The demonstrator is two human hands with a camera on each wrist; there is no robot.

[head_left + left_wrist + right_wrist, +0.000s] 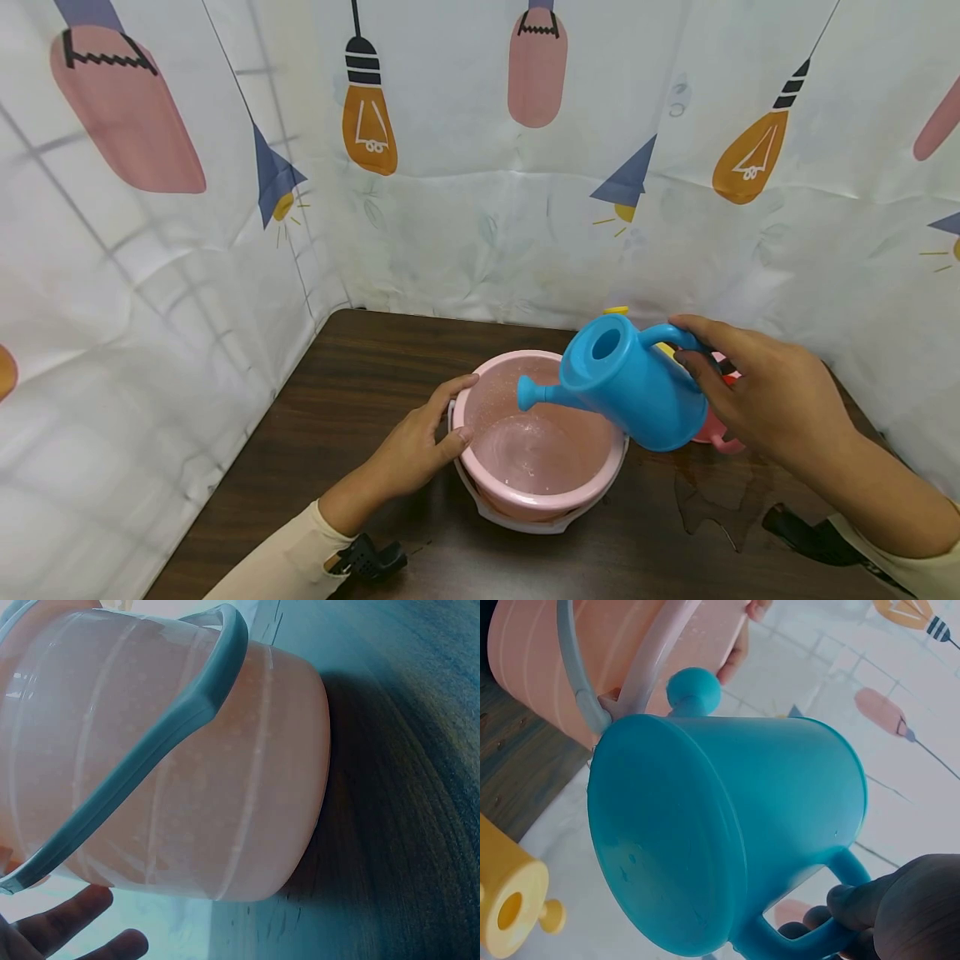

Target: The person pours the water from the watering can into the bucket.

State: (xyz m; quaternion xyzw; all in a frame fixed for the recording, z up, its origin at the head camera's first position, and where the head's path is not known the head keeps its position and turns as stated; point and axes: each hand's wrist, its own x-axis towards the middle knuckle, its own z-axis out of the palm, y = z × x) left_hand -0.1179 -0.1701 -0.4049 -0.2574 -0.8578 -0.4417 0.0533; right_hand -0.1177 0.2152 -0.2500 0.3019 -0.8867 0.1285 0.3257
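Observation:
A pink bucket (540,500) with a pale handle (142,761) stands on the dark table, with shallow water (525,450) in its bottom. My left hand (412,450) grips its left rim, thumb over the edge; two of its fingers show beside the bucket's wall in the left wrist view. My right hand (780,392) holds a blue watering can (645,392) by its handle. The can tilts toward the bucket, its spout (536,393) over the opening. In the right wrist view the can's base (660,840) faces the camera. No stream shows from the spout.
Partly hidden behind the can are a red-pink item with a handle (726,442) and yellow parts (617,310). A yellow item with a round hole (517,900) lies nearby. Spilled water (720,508) wets the wooden table (360,367). Patterned cloth (465,233) hangs around it.

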